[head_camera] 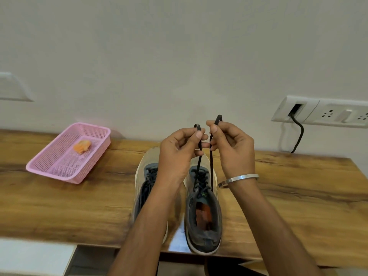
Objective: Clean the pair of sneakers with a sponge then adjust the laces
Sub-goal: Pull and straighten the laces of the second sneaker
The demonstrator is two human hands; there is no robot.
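Two sneakers stand side by side on the wooden table (298, 196), toes pointing at the wall. The person's left hand (179, 148) pinches one end of the black lace (211, 166) between thumb and forefinger, the other fingers curled in. The right hand (233, 144) pinches the other end the same way, just beside the left, the two almost touching. Both strands run down taut to the top eyelets of the right sneaker (203, 216), which sits open and untied. The left sneaker (145, 188) lies half hidden under the left forearm, so I cannot tell how its lace is set.

The sponge (82, 146) rests in the pink basket (59, 170), well apart to the left, touched by no one. So the wiping looks finished to me, and the lace step is in hand.

The next move, I would guess, calls for evening the two ends, drawing them snug so the crossings tighten, then crossing one over the other to begin a knot. Pulling too hard on one side could leave the ends uneven.
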